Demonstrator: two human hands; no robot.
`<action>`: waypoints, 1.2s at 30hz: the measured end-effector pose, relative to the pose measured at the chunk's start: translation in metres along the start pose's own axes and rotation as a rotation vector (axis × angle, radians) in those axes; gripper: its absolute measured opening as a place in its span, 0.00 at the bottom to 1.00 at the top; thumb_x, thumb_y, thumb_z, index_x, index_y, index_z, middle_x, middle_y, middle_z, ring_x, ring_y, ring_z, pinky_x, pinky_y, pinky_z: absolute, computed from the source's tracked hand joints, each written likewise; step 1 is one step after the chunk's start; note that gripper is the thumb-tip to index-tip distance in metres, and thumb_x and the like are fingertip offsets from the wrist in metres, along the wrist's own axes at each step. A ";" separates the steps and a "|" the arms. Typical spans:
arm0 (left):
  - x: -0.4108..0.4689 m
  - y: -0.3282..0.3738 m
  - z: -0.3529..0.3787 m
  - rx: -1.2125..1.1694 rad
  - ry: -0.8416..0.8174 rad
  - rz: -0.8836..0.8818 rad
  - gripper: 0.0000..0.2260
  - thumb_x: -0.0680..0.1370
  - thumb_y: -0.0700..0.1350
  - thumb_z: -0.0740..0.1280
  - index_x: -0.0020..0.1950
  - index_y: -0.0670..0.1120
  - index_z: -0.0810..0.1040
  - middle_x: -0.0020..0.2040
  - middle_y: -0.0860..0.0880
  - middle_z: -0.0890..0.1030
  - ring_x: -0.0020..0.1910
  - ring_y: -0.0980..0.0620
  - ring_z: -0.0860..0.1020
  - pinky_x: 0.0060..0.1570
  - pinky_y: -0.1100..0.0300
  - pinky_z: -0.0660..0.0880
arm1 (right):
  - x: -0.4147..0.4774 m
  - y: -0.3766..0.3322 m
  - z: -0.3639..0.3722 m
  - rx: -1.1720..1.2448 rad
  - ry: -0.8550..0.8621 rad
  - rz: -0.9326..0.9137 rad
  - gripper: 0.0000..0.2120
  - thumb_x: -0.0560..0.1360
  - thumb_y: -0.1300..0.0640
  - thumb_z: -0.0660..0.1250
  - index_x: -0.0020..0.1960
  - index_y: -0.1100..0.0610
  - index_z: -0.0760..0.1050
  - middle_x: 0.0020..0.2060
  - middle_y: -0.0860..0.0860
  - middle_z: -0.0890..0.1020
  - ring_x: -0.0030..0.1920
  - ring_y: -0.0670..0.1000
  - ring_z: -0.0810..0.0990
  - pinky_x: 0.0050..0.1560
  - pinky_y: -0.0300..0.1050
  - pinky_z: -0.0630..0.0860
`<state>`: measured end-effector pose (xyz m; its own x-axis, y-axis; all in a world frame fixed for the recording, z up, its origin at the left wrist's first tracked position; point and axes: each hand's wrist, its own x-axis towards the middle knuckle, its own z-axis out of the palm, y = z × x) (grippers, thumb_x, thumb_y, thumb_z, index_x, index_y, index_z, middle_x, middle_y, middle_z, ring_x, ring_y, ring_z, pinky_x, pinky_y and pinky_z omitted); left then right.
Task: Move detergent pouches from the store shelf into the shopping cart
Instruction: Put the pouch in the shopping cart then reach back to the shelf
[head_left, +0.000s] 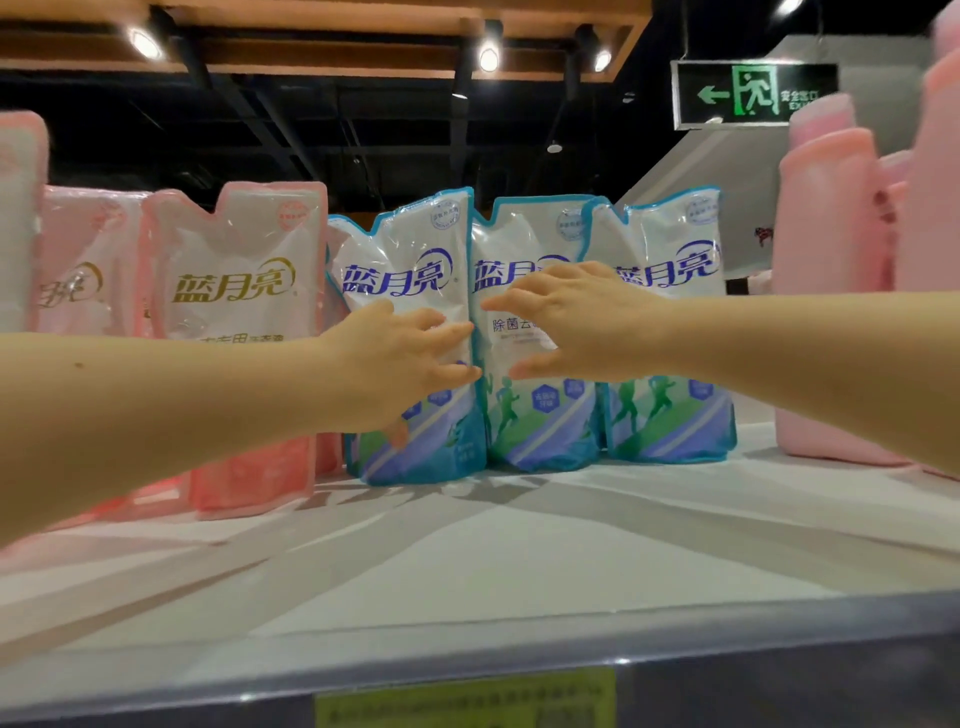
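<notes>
Blue-white pouches (670, 338) on a shelf (519, 545)
Left hand (400, 358) spread on the left pouch (410, 260); right hand (582, 322) wide open, hiding the middle pouch (524, 415) label; contact unclear.

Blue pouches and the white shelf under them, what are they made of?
Blue pouches: soft plastic film, it seems, with a glossy finish; the lights glint off their wrinkles and creases. White shelf: a hard, smooth, matte board that shows soft shadows and no glare; painted metal or laminate, I cannot tell which.
</notes>
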<state>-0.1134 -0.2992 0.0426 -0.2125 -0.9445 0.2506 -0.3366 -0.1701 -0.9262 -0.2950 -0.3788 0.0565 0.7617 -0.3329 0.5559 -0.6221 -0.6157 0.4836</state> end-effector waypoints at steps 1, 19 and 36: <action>-0.002 0.000 0.000 0.002 0.004 0.028 0.33 0.76 0.59 0.61 0.75 0.57 0.48 0.76 0.47 0.47 0.73 0.47 0.56 0.59 0.52 0.69 | -0.003 -0.002 0.000 -0.006 -0.016 -0.015 0.33 0.75 0.37 0.59 0.75 0.43 0.52 0.72 0.45 0.63 0.72 0.52 0.60 0.70 0.51 0.57; 0.025 0.003 0.010 0.205 0.060 0.232 0.29 0.78 0.46 0.62 0.74 0.59 0.54 0.74 0.47 0.56 0.74 0.45 0.54 0.69 0.39 0.52 | -0.047 -0.008 0.000 -0.032 -0.176 -0.037 0.29 0.77 0.37 0.56 0.75 0.43 0.54 0.72 0.45 0.65 0.71 0.51 0.62 0.71 0.51 0.59; 0.004 -0.005 0.004 0.136 0.104 0.255 0.28 0.79 0.42 0.58 0.76 0.55 0.51 0.76 0.47 0.51 0.76 0.47 0.48 0.71 0.44 0.54 | -0.044 -0.007 -0.005 -0.037 -0.251 0.029 0.30 0.76 0.39 0.59 0.75 0.42 0.54 0.72 0.44 0.64 0.71 0.50 0.61 0.69 0.48 0.63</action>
<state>-0.1091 -0.3032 0.0466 -0.3696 -0.9288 0.0260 -0.1354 0.0262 -0.9904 -0.3254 -0.3563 0.0324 0.7617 -0.5199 0.3865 -0.6469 -0.5786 0.4967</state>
